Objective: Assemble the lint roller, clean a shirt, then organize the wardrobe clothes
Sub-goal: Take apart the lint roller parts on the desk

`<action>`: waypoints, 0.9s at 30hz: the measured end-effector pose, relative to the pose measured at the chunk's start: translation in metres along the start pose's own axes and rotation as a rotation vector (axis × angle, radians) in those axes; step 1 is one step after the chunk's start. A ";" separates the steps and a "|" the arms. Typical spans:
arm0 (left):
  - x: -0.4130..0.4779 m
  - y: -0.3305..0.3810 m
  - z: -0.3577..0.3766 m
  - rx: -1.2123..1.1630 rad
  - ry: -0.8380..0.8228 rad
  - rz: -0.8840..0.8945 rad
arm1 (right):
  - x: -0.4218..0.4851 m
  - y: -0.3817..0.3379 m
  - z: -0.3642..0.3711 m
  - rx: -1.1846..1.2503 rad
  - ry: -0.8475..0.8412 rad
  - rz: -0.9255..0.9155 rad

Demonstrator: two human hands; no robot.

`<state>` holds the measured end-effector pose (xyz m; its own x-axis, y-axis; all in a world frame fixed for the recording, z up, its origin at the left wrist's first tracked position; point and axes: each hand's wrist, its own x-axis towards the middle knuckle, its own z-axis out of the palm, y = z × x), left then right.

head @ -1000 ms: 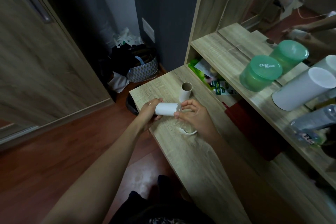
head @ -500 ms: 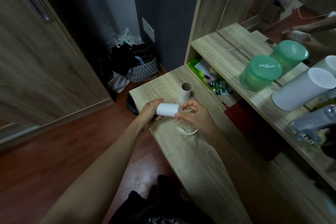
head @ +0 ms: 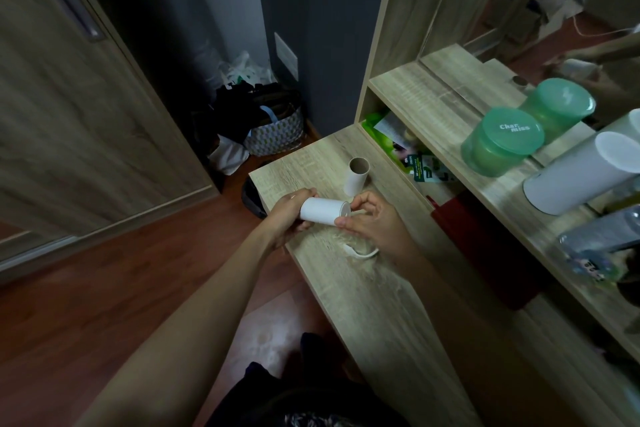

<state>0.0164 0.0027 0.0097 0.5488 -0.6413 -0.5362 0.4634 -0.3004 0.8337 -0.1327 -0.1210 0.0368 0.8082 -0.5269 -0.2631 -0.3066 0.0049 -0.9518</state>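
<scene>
A white lint roll (head: pixel 323 212) lies sideways just above the wooden desk (head: pixel 374 305). My left hand (head: pixel 289 215) wraps around its left end. My right hand (head: pixel 375 222) pinches the roll's right end and holds the white roller handle, whose looped end (head: pixel 362 252) sticks out below my palm near the desk. A used cardboard core (head: pixel 356 175) stands upright on the desk just behind my hands.
The shelf (head: pixel 433 104) on the right carries a green tub (head: pixel 500 140), a white cylinder (head: pixel 581 172) and bottles, in front of a mirror. A bag with clothes (head: pixel 273 128) stands on the floor by the wall. A wardrobe door (head: pixel 69 97) fills the left side.
My hands have stayed close together on the roll. The right hand's fingers have shifted slightly at the roll's right end.
</scene>
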 end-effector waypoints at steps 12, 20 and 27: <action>0.001 0.007 -0.002 0.040 0.022 0.020 | 0.005 0.009 0.004 0.114 -0.036 0.063; 0.013 -0.005 -0.008 0.021 0.147 0.024 | 0.021 0.015 0.005 0.133 -0.002 0.110; 0.020 -0.013 -0.016 0.033 0.348 0.081 | 0.023 0.023 0.003 0.120 0.169 0.142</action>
<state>0.0326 0.0053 -0.0136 0.7892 -0.3872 -0.4767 0.3893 -0.2848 0.8760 -0.1195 -0.1302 0.0087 0.6624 -0.6484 -0.3751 -0.3409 0.1851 -0.9217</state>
